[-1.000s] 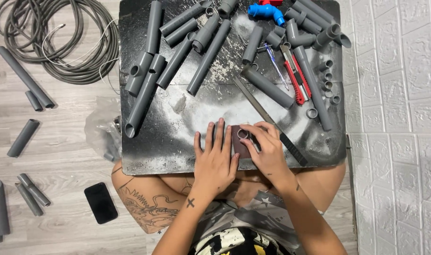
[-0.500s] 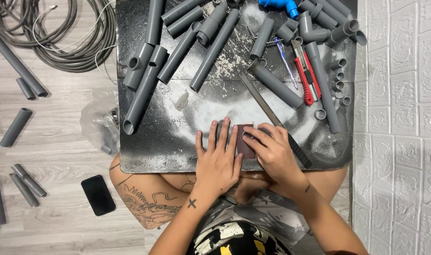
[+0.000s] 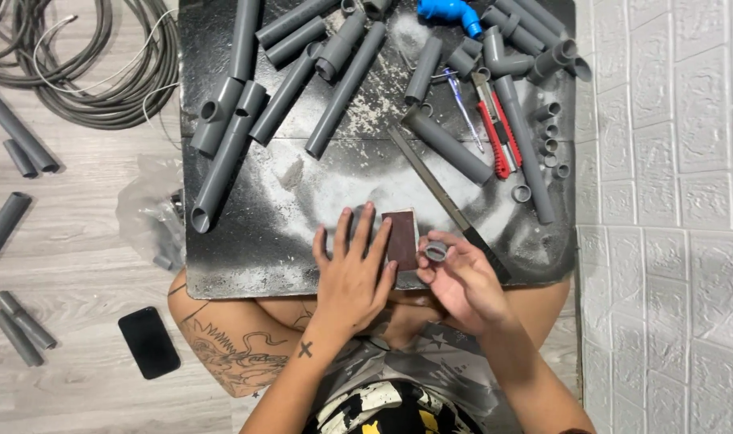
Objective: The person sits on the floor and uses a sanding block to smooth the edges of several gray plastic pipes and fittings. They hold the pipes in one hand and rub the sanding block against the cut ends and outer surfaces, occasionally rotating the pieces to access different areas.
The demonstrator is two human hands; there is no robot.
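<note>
My left hand [image 3: 352,269] lies flat on a small dark brown sandpaper sheet [image 3: 402,238], fingers spread, pinning its left edge to the dusty black board [image 3: 246,241]. Just right of the sheet, my right hand [image 3: 461,279] pinches a short grey pipe ring [image 3: 436,252] between thumb and fingers, lifted slightly off the paper. A long flat metal file [image 3: 447,201] lies diagonally just beyond my right hand.
Several grey pipes and fittings [image 3: 342,76] cover the far half of the board, with a red utility knife [image 3: 493,128], a blue elbow fitting [image 3: 451,12] and small rings [image 3: 547,137]. Coiled grey hose [image 3: 85,64], loose pipe pieces [image 3: 5,225] and a black phone [image 3: 148,341] lie on the floor left. A white wall [image 3: 664,201] stands right.
My right hand has lifted the ring off the sandpaper and moved it to the right, leaving the sheet exposed. The left hand stays pressed on the sheet.
</note>
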